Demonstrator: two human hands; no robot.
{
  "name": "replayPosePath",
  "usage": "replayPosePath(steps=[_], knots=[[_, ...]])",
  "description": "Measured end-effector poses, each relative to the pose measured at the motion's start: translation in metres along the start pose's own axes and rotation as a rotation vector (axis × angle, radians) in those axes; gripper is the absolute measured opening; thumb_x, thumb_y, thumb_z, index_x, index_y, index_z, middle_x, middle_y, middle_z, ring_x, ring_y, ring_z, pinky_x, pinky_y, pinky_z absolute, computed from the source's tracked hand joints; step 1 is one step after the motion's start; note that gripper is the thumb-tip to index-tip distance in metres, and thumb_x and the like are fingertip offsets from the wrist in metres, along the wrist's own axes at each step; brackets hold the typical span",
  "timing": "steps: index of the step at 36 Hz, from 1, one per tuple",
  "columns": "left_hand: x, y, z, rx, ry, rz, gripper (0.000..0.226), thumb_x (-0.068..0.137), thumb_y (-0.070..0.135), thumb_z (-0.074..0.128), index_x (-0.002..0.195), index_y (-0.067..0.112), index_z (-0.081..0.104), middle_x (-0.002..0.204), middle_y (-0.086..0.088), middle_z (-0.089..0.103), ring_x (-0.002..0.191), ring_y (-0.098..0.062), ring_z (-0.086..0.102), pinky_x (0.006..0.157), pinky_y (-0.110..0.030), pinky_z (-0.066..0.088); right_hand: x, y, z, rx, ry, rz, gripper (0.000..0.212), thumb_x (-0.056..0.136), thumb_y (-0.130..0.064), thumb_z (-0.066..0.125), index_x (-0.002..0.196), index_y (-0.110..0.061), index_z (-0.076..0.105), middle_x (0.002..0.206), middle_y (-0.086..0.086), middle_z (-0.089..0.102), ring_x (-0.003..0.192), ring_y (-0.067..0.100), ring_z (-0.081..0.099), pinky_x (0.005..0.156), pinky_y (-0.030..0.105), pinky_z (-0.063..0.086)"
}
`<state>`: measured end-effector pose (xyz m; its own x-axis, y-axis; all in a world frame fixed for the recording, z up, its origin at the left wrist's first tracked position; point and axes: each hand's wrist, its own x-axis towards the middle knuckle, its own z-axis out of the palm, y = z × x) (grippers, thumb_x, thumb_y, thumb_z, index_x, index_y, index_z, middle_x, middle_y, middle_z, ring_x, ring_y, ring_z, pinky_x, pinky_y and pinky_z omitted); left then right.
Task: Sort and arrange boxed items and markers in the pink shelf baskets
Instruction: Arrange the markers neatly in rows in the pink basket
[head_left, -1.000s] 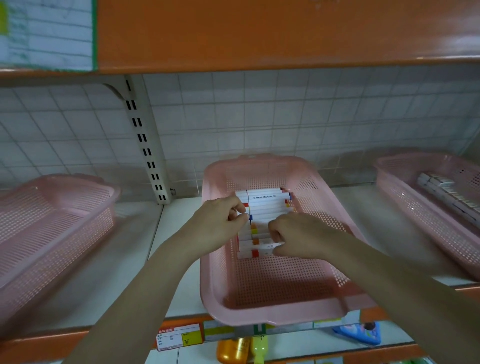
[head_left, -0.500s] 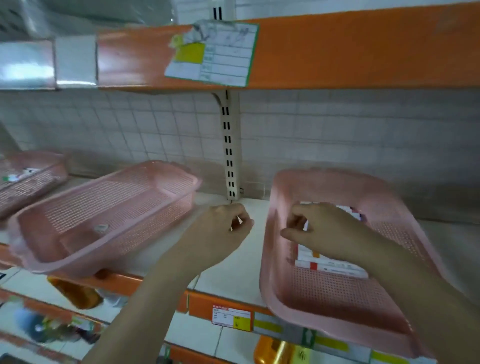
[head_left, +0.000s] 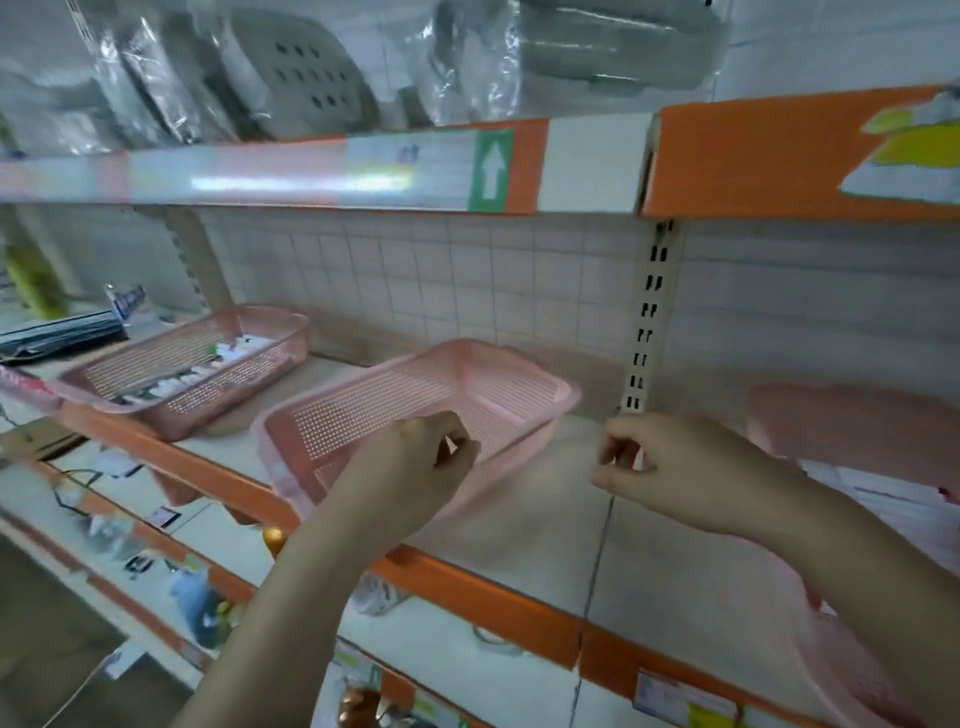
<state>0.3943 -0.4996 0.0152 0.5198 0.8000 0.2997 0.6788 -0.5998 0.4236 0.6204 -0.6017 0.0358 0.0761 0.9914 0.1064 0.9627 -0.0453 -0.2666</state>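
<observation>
Shelf (head_left: 519, 525): empty basket (head_left: 519, 364); far basket (head_left: 182, 410), markers (head_left: 208, 366).

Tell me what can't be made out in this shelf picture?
All in the head view:
- Right pink basket: motion blur smears it and the right arm covers its lower part, so its contents are unreadable.
- Far left basket: the items inside are too small and blurred to identify.
- Left hand and right hand: fingers curled; anything pinched is too blurred to tell.
- Price tags on the shelf edge: print illegible.

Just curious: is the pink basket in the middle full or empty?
Empty, it seems: the middle basket shows only its bare perforated floor.
</observation>
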Motion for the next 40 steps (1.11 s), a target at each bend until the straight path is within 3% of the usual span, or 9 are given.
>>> replayPosePath(steps=[5,9,17,22,29,37,40], knots=[[0.003,-0.065,-0.036,0.04,0.006,-0.027,0.017,0.093,0.03,0.052,0.09,0.02,0.064,0.08,0.006,0.066,0.074,-0.015,0.06,0.07,-0.031,0.051,0.04,-0.06,0.017,0.014,0.015,-0.019,0.022,0.084,-0.054,0.058,0.085,-0.033,0.061,0.083,-0.015,0.063,0.069,-0.002,0.054,0.069,0.027,0.049],[0.001,-0.119,-0.069,0.03,0.038,-0.015,0.014,0.092,0.029,0.053,0.084,0.023,0.063,0.073,0.006,0.063,0.068,-0.015,0.054,0.065,-0.03,0.047,0.078,-0.112,0.029,0.005,0.036,-0.054,0.021,0.085,-0.051,0.06,0.087,-0.03,0.062,0.086,-0.016,0.063,0.073,-0.004,0.051,0.072,0.025,0.046],[0.004,-0.223,-0.125,0.136,-0.036,-0.071,0.019,0.096,0.033,0.049,0.097,0.022,0.064,0.085,0.008,0.063,0.074,-0.01,0.057,0.068,-0.027,0.05,0.153,-0.21,0.056,0.062,0.067,-0.131,0.018,0.084,-0.047,0.062,0.085,-0.029,0.062,0.082,-0.013,0.063,0.074,0.004,0.056,0.075,0.033,0.05],[0.005,-0.277,-0.154,0.186,-0.054,-0.151,0.019,0.096,0.032,0.049,0.088,0.02,0.061,0.078,0.003,0.061,0.069,-0.014,0.058,0.064,-0.03,0.051,0.201,-0.259,0.072,0.029,0.003,-0.196,0.022,0.084,-0.053,0.06,0.087,-0.031,0.061,0.086,-0.016,0.061,0.077,0.005,0.055,0.068,0.027,0.044],[0.017,-0.34,-0.18,0.237,-0.058,-0.249,0.019,0.095,0.034,0.049,0.09,0.022,0.062,0.082,0.003,0.064,0.073,-0.016,0.061,0.068,-0.035,0.055,0.257,-0.303,0.085,-0.018,-0.044,-0.255,0.018,0.086,-0.045,0.062,0.089,-0.027,0.063,0.089,-0.013,0.06,0.087,0.012,0.058,0.077,0.033,0.05],[0.056,-0.396,-0.187,0.253,-0.074,-0.254,0.011,0.093,0.021,0.05,0.09,0.02,0.061,0.087,0.0,0.066,0.073,-0.016,0.061,0.067,-0.034,0.054,0.326,-0.326,0.101,-0.011,-0.119,-0.278,0.02,0.084,-0.044,0.062,0.083,-0.024,0.063,0.083,-0.008,0.064,0.08,0.014,0.062,0.078,0.037,0.053],[0.075,-0.417,-0.186,0.251,-0.082,-0.263,0.012,0.092,0.017,0.052,0.096,0.018,0.064,0.094,-0.001,0.067,0.082,-0.019,0.062,0.074,-0.035,0.054,0.351,-0.332,0.109,-0.011,-0.157,-0.302,0.021,0.087,-0.04,0.062,0.088,-0.02,0.064,0.083,-0.011,0.06,0.083,0.014,0.058,0.079,0.035,0.051]])
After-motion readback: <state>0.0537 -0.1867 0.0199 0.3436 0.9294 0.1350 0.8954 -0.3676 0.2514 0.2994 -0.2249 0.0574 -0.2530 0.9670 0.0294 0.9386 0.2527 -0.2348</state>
